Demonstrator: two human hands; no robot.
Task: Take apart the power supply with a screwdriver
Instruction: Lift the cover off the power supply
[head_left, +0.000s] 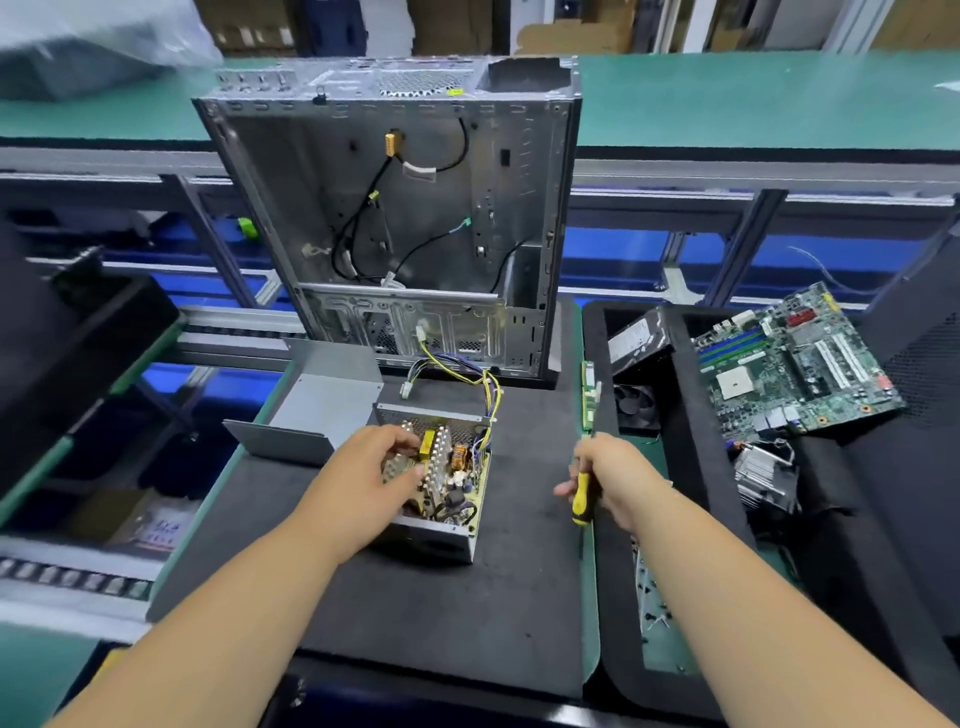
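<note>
Your left hand (371, 470) sits on the opened power supply (441, 483), fingers curled into the exposed board and heatsinks, gripping the internals; the unit rests mid-mat on the black foam mat (441, 613), lid off. Your right hand (618, 480) is closed around a yellow-and-black screwdriver (581, 499), held off to the right of the supply, clear of it, tip not visible. The removed grey cover (317, 410) lies just left-behind the supply, touching nothing you hold. Yellow/purple wire bundle (467, 371) runs from the supply's back corner toward the empty PC case (400, 218), which stands open right behind and crowds the far edge of the mat. To the right, a black tray (696, 467) holds a motherboard (795, 364), a hard drive (636, 335), a small fan (635, 405) and a heatsink (763, 473). A green RAM stick (588, 395) stands at the mat's right edge, near your right hand.
</note>
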